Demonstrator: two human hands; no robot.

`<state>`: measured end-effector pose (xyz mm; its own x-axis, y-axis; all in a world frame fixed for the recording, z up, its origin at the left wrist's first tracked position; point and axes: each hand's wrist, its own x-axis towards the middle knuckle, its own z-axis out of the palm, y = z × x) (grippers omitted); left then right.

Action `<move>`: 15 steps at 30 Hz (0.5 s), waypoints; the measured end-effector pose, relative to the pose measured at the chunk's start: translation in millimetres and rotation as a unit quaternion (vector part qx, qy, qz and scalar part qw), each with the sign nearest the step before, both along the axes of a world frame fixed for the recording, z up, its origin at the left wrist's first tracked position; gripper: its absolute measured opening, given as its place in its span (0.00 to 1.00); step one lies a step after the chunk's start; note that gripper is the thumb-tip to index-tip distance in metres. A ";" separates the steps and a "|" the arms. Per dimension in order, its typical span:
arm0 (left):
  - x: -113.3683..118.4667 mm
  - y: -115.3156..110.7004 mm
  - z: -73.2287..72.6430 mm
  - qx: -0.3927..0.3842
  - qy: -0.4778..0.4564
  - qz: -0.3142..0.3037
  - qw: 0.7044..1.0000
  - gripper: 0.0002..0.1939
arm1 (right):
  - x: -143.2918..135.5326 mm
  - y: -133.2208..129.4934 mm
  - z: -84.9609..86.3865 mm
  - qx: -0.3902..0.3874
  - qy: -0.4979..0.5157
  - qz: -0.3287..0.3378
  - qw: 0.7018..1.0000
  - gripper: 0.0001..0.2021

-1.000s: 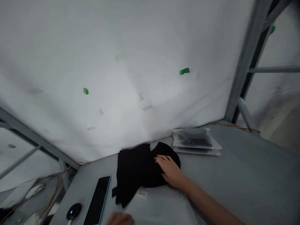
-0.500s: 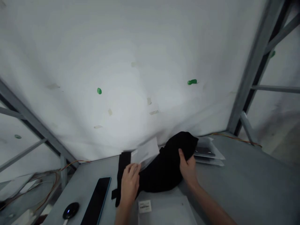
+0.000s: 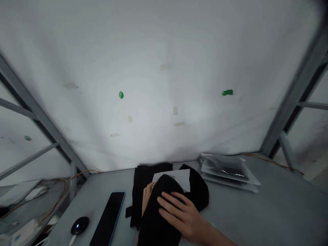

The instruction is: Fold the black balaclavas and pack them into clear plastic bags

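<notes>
A piece of black fabric (image 3: 143, 176) lies bunched on the table against the wall, with a short tab at its left side. One rounded flap (image 3: 161, 225) of it is raised toward me. My right hand (image 3: 183, 213) lies on this flap, fingers stretched out and slightly apart; its thumb is out of sight. My left hand (image 3: 147, 193) is behind the flap with its visible fingers bent; what they grip is hidden. Just past both hands a white sheet (image 3: 183, 177) lies on the fabric, partly covered by the flap.
On the grey table (image 3: 230, 218) to the right lie several clear plastic bags (image 3: 228, 167) with dark contents. At left are a dark phone-like slab (image 3: 109, 217) and a round black device (image 3: 80, 225) with a lit spot and white cable. A white wall and metal frame posts (image 3: 294, 89) stand behind.
The right hand has moved left from the fabric's right end onto a flap now folded up toward me. The left hand has gone behind it. The white sheet lies lower and farther right.
</notes>
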<state>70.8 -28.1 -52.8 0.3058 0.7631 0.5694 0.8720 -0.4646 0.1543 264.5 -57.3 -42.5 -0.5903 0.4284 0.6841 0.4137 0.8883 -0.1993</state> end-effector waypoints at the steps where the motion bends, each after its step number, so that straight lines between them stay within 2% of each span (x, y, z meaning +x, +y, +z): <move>1: -1.2 0.6 -0.9 -0.008 -0.007 0.000 1.000 0.26 | -2.4 -0.6 -2.6 0.042 -0.043 0.009 0.998 0.19; 2: -2.5 1.3 -1.8 -0.015 -0.011 0.001 1.000 0.26 | -3.8 -0.1 -6.6 0.069 -0.076 0.002 0.995 0.20; 4: -4.9 3.0 -3.7 -0.032 -0.008 0.003 0.999 0.27 | -3.6 3.4 -18.3 0.071 -0.111 -0.032 0.991 0.20; 7: -6.0 3.9 -5.4 -0.075 0.016 0.026 0.997 0.30 | -0.6 12.0 -36.4 0.029 -0.158 -0.076 0.984 0.21; 9: -3.9 2.0 -4.8 -0.100 0.035 0.026 0.994 0.33 | -1.1 18.2 -41.6 -0.016 -0.180 -0.120 0.976 0.22; 13: 6.8 -6.4 -1.8 -0.103 0.055 -0.011 0.993 0.44 | -16.1 27.9 -31.0 -0.106 -0.178 -0.256 0.944 0.27; 15: 12.0 -9.3 -1.2 -0.099 0.064 -0.017 0.993 0.45 | -29.6 32.4 -22.9 -0.127 -0.169 -0.302 0.930 0.26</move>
<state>82.8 -37.3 -54.0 0.3943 0.8436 0.3646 0.8743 -0.4666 0.1341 234.9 -24.9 -65.4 -0.3520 0.8737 0.3358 0.8990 0.4154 -0.1385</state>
